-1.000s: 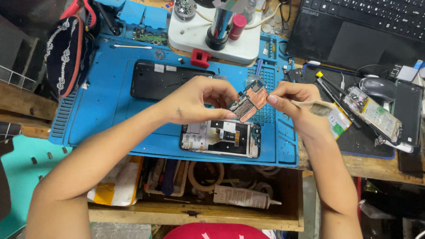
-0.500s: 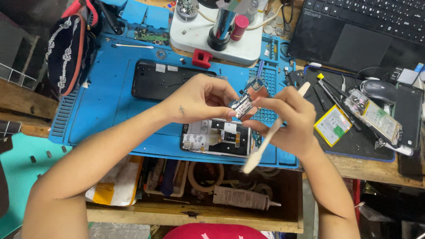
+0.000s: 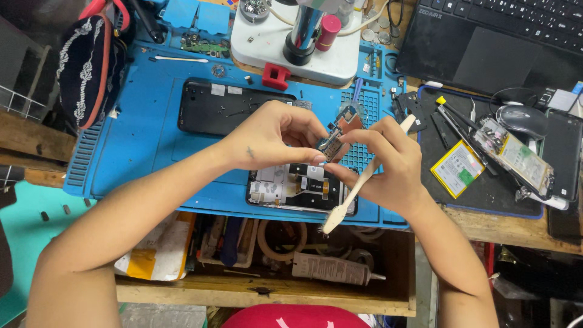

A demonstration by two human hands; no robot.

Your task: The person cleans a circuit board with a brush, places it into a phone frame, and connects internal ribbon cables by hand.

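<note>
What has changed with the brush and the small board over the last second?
The right hand closed in on the left hand, and both now pinch the small circuit board. The toothbrush swung from pointing out to the right to hanging bristles-down toward the person. The opened phone and the black back cover stayed put on the blue mat.

Blue work mat [image 3: 152,146], white toothbrush [image 3: 358,185], red cap [image 3: 328,31] (cylindrical), yellow-green battery [image 3: 456,169]
</note>
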